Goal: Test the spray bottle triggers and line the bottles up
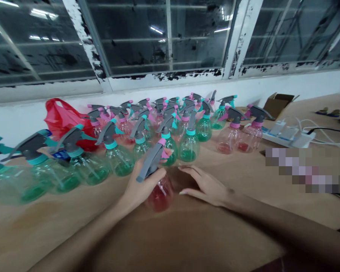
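Note:
My left hand (147, 181) is wrapped round the neck of a pink spray bottle (160, 196), just under its grey and pink trigger head. The bottle leans slightly and its clear pink body is in front of me, low over the table. To its right, my right hand (205, 185) is open, thumb and fingers apart, holding nothing. Behind the hands stand green spray bottles with turquoise collars, the nearest being a green spray bottle (189, 149). Two pink spray bottles (228, 139) stand together further right.
Several more green bottles (93, 170) line the left, with a crowd of pink and green ones behind. A red plastic bag (64, 119) sits by the wall. At right are a white power strip (289, 136) with cables, an open cardboard box (279, 105) and a blurred-out patch.

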Demonstrator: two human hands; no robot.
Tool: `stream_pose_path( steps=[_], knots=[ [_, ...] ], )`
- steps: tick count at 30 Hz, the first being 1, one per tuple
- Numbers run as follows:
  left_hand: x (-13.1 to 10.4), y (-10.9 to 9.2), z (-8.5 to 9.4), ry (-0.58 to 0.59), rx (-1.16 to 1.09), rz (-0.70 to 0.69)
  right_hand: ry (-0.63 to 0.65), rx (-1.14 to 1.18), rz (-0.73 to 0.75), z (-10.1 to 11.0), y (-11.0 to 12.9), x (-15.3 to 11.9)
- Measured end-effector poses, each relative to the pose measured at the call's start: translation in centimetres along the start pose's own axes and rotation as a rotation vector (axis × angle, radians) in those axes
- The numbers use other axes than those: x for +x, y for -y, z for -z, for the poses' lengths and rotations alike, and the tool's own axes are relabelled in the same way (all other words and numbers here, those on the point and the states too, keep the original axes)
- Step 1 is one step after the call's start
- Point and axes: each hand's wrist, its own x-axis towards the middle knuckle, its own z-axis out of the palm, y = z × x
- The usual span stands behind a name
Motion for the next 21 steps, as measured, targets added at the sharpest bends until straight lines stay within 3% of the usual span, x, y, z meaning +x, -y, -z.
stream_pose_path(
  steps=[7,21],
  knots=[
    [-0.1,0.3,-0.2,-0.031,0.072,0.113,0.022,-0.058,0.063,-0.8,-1.6,0.3],
    [0.0,0.2,-0.1,0.048,-0.103,0.054,0.100,-0.069,0.070,-1.5,-1.9,0.4]
  ],
)
